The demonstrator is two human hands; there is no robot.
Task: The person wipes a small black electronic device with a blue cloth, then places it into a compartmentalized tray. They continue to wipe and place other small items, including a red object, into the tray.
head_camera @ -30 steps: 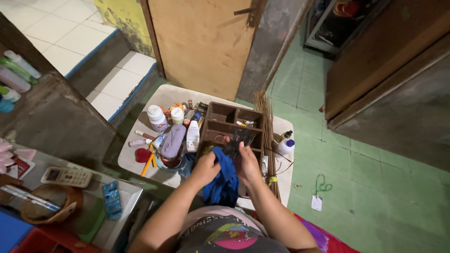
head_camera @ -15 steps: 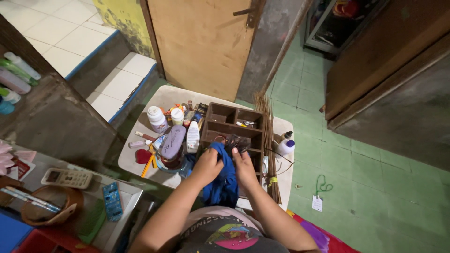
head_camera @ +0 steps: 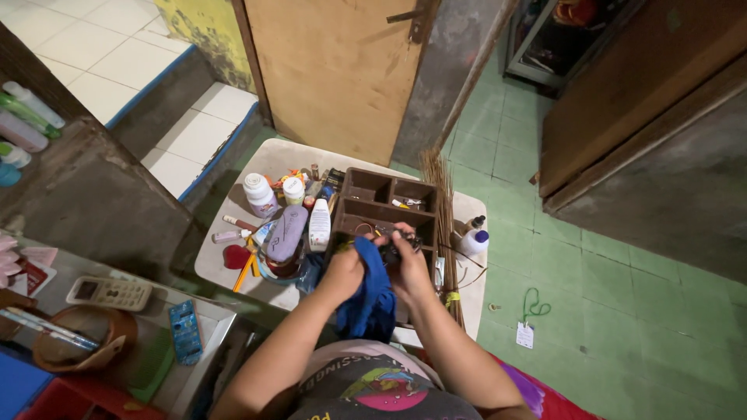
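A brown wooden organiser box (head_camera: 372, 189) with several compartments stands on a low white table (head_camera: 272, 161). My left hand (head_camera: 345, 271) grips a blue cloth (head_camera: 372, 299) that hangs down over the box's near edge. My right hand (head_camera: 406, 263) is closed around a small dark object (head_camera: 391, 247), held against the cloth above the box's middle compartment. What the dark object is cannot be made out.
Left of the box lie white bottles (head_camera: 260, 194), a purple case (head_camera: 287, 233), tubes and pencils. A bundle of broom sticks (head_camera: 444, 225) lies along the box's right side, with a small bottle (head_camera: 473, 241) beyond. A calculator (head_camera: 110, 293) sits on a shelf at left. A wooden door (head_camera: 334, 70) stands behind.
My hands and the blue cloth shifted slightly over the box's middle compartment; the dark object is now held lower, closer against the cloth.
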